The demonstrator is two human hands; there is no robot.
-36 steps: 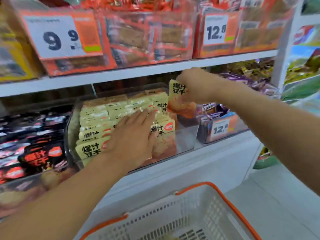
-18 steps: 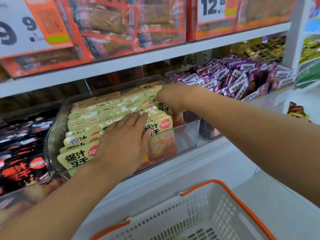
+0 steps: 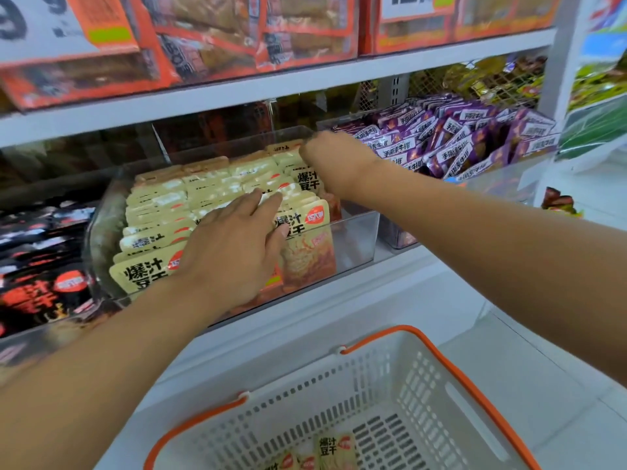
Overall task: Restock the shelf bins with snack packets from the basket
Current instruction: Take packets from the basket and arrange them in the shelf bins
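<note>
A clear plastic bin [image 3: 356, 239] on the middle shelf holds rows of yellow snack packets [image 3: 159, 201] standing on edge. My left hand [image 3: 237, 245] lies flat on the front rows, fingers straight, pressing them down. My right hand [image 3: 334, 161] is at the bin's back right corner, knuckles up. Its fingers curl down around a yellow packet [image 3: 307, 179] set into the right row, and the fingertips are hidden. Below, a white basket with an orange rim [image 3: 441, 354] holds a few more yellow packets [image 3: 336, 449] on its bottom.
Purple packets [image 3: 458, 137] fill the bin to the right and black packets [image 3: 40, 266] the one to the left. Orange-packed goods [image 3: 237, 35] sit on the shelf above, whose white edge [image 3: 305, 86] overhangs the bin. A white ledge [image 3: 339, 317] runs between shelf and basket.
My right hand has carried the yellow packet down from above the bin into its back right corner. My left hand stays pressed on the front rows. The view has tilted down towards the basket.
</note>
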